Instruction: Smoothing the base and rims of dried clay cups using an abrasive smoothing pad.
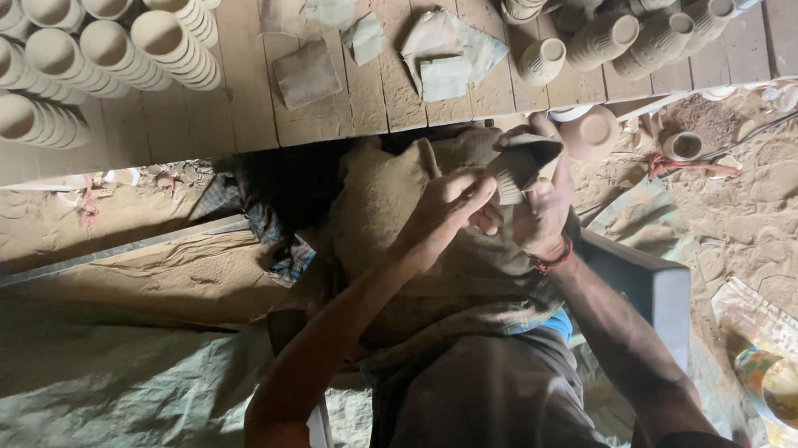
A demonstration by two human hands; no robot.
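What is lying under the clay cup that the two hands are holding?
Under the clay cup, held by the left hand and right hand, a dusty brown cloth covers the lap. What lies beneath that cloth is hidden.

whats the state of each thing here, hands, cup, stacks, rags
left hand: closed on the clay cup's side
right hand: gripping the clay cup
clay cup: held tilted over the lap
stacked cups: nested in rows, lying on their sides
sandpaper pieces: lying loose on the plank table
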